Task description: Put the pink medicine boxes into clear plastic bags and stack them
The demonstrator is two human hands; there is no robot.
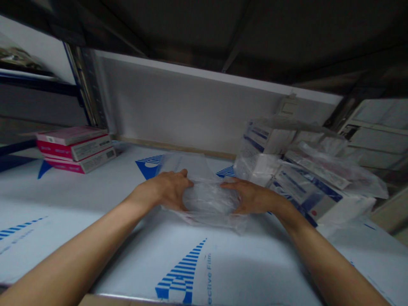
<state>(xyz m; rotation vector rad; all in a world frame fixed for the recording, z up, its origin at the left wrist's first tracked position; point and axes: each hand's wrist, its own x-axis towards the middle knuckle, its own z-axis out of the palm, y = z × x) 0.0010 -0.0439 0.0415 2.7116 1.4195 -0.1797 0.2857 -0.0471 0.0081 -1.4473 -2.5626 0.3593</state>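
Note:
A clear plastic bag (pixel 210 199) lies on the film-covered shelf (pixel 261 259) in front of me. It looks crinkled, and its contents, if any, are too blurred to name. My left hand (pixel 172 189) curls around the bag's left side, fingers bent and pressed against the plastic. From the opposite side, my right hand (pixel 253 196) grips it with thumb and fingers bent inward. Both forearms reach in from the front edge.
A short stack of pink and white boxes (pixel 76 148) stands at the left. White and blue cartons (pixel 306 195) in clear plastic bags sit close to my right hand. A dark shelf (pixel 191 29) hangs overhead, and a metal post (pixel 84 85) rises at the back left.

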